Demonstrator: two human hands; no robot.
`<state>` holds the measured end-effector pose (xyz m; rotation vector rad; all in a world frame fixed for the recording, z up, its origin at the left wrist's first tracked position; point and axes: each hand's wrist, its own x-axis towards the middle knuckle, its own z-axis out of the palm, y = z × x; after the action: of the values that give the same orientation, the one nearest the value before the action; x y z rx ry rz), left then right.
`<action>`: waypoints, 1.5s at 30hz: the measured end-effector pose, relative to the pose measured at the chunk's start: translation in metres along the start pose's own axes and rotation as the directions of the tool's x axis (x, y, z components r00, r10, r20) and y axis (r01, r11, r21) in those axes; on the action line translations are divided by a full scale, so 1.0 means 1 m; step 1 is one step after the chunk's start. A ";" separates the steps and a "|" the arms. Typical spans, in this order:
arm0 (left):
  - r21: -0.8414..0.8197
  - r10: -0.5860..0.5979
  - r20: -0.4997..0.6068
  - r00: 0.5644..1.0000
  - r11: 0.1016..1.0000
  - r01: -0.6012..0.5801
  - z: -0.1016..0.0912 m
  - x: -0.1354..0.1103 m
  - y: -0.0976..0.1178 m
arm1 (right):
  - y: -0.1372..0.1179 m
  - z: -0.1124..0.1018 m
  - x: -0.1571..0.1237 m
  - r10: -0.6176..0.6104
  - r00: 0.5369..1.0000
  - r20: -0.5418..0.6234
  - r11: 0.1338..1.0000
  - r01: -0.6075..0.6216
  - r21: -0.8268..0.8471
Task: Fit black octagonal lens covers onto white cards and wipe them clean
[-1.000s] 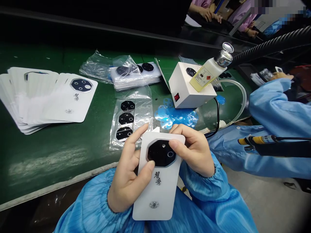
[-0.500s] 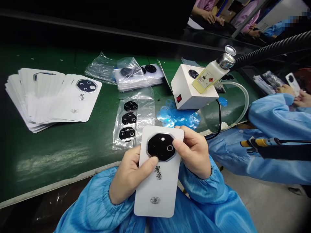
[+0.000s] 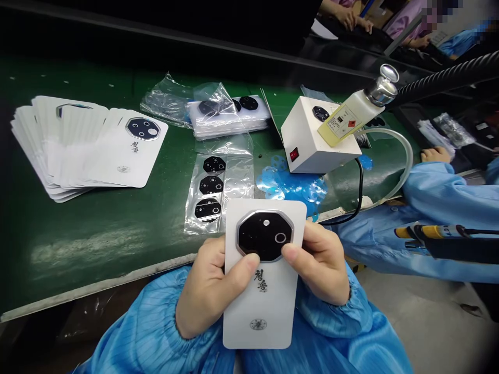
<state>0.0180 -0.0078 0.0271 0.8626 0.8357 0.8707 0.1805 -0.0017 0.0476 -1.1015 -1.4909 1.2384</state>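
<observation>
Cover (image 3: 265,304), white, phone-back form, printed with two small marks; head view, the only one; held above the lap in front of the near edge of the green belt (image 3: 97,234), long axis pointing away from the body, printed face up. Black octagonal lens panel (image 3: 265,235) sits in its upper part, glossy, metal-rimmed.

Handling, by judgement: the cover is light, thin and stiff enough to keep flat, though likely to flex if pressed mid-span; smooth face, so slippery; the lens panel would mark and scratch easily; best held by the long edges, pads kept off the black glass.

Left hand (image 3: 212,291): fingers wrapped behind the left edge, thumb laid across the face with its tip at the lower-left rim of the lens panel; clamped on the cover.

Right hand (image 3: 323,265): fingers curled behind the right edge, thumb tip at the lower-right rim of the lens panel; likewise closed on the cover; both wrists in blue sleeves, bent inward.

On the belt: white stack (image 3: 78,150) fanned at left; film strip (image 3: 212,184) carrying black lens pieces; blue discs (image 3: 292,187); white box (image 3: 315,137) with red switch; bottle (image 3: 351,117) leaning on it.

At right, a co-worker's sleeve (image 3: 440,192).
</observation>
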 end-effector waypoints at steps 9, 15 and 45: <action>-0.065 -0.013 0.019 1.000 0.998 0.014 0.002 -0.002 -0.001 | -0.004 0.009 0.001 -0.032 0.999 0.016 0.994 0.033 -0.102; -0.049 -0.045 -0.034 0.998 0.998 0.043 0.006 -0.004 0.002 | -0.004 0.012 -0.002 -0.058 0.998 0.008 0.994 0.058 -0.088; 0.002 0.018 0.125 0.992 1.000 -0.019 0.000 -0.008 0.008 | -0.008 0.016 -0.006 0.010 0.999 0.031 0.998 -0.012 0.065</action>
<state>0.0125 -0.0122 0.0357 0.9197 0.7211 0.8229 0.1656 -0.0117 0.0535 -1.0532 -1.4590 1.3074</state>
